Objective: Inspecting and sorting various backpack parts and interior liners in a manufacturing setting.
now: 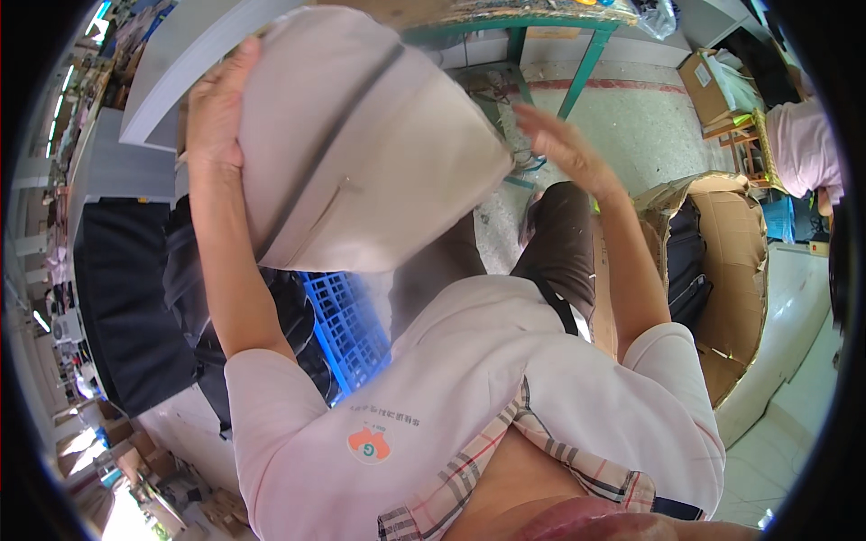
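Observation:
A large, boxy beige bag (pixel 388 153), with a dark strip and a short zip line across its face, is held up in front of me and tilted. My left hand (pixel 219 113) grips its left edge, thumb on the near face and some fingers hidden behind. Off the bag's right corner, my right hand (pixel 564 149) is raised with fingers stretched out, somewhat blurred and holding nothing. Below the bag, near my left forearm, part of a blue plastic crate (pixel 347 329) shows.
A table with green legs (pixel 588 70) stands ahead. Black fabric pieces (pixel 135 298) lie at my left beside a grey panel (pixel 167 99). To the right is an open cardboard box (pixel 735 261) with black items inside. Another person's sleeve (pixel 806 144) shows at far right.

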`<state>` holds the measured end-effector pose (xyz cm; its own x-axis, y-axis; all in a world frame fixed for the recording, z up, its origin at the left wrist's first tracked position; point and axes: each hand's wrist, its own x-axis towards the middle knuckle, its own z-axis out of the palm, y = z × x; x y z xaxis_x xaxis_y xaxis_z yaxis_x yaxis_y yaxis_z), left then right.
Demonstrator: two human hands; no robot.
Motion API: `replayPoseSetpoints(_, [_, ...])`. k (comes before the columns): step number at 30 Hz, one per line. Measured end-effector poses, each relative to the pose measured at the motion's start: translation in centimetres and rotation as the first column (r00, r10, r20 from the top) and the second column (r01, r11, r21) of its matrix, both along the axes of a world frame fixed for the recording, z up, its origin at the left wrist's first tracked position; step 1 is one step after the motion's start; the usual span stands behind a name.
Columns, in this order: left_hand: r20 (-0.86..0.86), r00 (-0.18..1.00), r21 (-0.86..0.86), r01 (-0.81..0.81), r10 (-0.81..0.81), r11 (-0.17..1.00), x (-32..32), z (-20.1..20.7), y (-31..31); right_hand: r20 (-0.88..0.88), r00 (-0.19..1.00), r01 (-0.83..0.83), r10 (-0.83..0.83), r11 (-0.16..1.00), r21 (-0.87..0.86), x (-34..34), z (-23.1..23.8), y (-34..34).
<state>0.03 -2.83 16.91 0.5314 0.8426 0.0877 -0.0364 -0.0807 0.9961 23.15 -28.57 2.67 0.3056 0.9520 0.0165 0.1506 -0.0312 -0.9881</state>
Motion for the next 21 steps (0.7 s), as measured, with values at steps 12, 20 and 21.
replayPoseSetpoints(12, [-0.081, 0.518, 0.977, 0.210, 0.851, -0.035, -10.5, 2.5, -8.0, -0.173, 0.976, -0.055, 0.132, 0.920, 0.389, -6.6, 6.7, 5.0])
replayPoseSetpoints(20, [-0.420, 0.876, 0.024, 0.274, -0.239, 0.961, -9.2, 1.9, -5.8, 0.399, 0.917, -0.279, 0.013, 0.736, 0.617, -8.5, 14.2, 11.1])
replayPoseSetpoints(21, [-0.252, 0.959, 0.006, 0.132, -0.127, 0.991, -10.7, 1.4, -5.6, 0.337, 0.935, -0.107, -0.113, 0.816, 0.569, -7.5, 13.7, 10.4])
